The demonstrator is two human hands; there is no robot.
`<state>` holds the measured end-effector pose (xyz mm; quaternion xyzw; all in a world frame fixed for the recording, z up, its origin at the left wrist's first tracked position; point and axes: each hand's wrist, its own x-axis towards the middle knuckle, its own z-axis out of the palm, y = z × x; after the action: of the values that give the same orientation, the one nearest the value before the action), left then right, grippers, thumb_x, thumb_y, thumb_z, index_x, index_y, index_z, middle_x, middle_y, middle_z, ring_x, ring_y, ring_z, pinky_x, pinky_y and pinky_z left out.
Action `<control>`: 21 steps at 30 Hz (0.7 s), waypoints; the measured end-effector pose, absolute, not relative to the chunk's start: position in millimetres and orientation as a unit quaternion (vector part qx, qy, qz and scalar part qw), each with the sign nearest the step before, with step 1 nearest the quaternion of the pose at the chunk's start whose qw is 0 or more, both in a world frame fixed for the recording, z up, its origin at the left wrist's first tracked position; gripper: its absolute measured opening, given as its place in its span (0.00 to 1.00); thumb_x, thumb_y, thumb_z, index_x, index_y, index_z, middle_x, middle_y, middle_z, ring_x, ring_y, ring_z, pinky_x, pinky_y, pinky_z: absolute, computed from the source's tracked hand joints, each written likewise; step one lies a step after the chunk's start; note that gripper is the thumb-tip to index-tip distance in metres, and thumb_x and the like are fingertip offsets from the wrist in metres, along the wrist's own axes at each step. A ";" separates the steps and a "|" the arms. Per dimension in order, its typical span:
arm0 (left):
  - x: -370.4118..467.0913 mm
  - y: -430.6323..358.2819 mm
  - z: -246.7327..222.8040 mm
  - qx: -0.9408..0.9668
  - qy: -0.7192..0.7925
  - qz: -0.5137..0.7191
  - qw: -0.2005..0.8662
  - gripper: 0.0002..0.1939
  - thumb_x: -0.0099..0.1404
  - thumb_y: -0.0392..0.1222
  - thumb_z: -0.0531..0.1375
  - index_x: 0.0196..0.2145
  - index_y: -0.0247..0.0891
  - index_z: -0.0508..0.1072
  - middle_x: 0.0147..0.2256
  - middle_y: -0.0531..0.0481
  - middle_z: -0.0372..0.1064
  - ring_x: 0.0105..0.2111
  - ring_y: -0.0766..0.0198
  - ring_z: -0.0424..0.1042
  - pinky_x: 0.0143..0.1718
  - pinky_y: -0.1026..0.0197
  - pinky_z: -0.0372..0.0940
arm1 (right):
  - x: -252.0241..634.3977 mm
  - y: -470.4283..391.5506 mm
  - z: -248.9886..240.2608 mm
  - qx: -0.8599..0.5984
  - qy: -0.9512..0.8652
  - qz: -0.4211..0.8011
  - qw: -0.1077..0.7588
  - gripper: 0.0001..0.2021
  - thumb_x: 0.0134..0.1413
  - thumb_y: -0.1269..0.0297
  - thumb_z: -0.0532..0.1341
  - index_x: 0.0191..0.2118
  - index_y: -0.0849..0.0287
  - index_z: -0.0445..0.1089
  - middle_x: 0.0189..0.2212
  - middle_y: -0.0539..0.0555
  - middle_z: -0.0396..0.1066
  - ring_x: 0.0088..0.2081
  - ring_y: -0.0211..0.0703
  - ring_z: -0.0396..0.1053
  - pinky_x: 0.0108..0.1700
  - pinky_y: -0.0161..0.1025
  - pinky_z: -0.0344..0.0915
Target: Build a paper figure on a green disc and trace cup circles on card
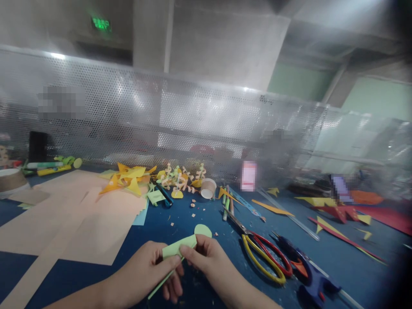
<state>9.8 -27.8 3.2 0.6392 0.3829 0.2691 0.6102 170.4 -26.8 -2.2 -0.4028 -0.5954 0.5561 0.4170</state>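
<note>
Between my two hands is a folded piece of light green paper [175,248], with a thin green strip hanging down below it. My left hand [154,266] pinches its left end between thumb and fingers. On the right end, the thumb and fingers of my right hand [207,254] are closed. A round light green paper piece [203,231] shows just behind my right fingers; whether it joins the folded paper I cannot tell. Scissors with one red and one yellow handle [262,257] lie to the right of my right hand.
Large pale peach paper sheets [93,240] cover the left of the blue table. Yellow paper cutouts [128,178], curled paper pieces and a tape roll [208,189] lie at the back. A blue glue gun [309,270], a clear ruler [299,225] and red paper [386,216] occupy the right.
</note>
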 end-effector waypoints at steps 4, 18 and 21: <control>7.7 -27.6 3.7 0.678 0.386 0.258 0.570 0.15 0.57 0.48 0.56 0.23 0.31 0.69 0.19 0.51 0.70 0.19 0.68 0.69 0.22 0.68 0.62 | 169.2 -27.3 -2.6 -0.415 -0.588 0.562 0.407 0.21 0.40 0.45 0.62 0.23 0.62 0.63 0.17 0.46 0.61 0.21 0.32 0.54 0.25 0.32 0.50; 6.5 -26.2 4.5 0.643 0.364 0.268 0.618 0.15 0.58 0.47 0.57 0.25 0.30 0.70 0.20 0.49 0.72 0.20 0.67 0.70 0.21 0.69 0.62 | 171.1 -23.2 -3.7 -0.445 -0.599 0.532 0.400 0.22 0.40 0.43 0.61 0.22 0.61 0.63 0.17 0.47 0.60 0.21 0.32 0.54 0.26 0.32 0.51; 3.3 -24.3 0.4 0.619 0.340 0.272 0.653 0.15 0.58 0.48 0.57 0.27 0.31 0.70 0.21 0.48 0.73 0.21 0.67 0.72 0.22 0.68 0.63 | 172.1 -23.1 -3.8 -0.435 -0.591 0.547 0.403 0.20 0.40 0.46 0.62 0.23 0.62 0.64 0.18 0.46 0.60 0.22 0.32 0.54 0.26 0.32 0.51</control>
<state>3.3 -24.3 0.4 0.6194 0.3403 0.2717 0.6532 172.1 -23.1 -3.8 -0.4350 -0.5908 0.5472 0.4029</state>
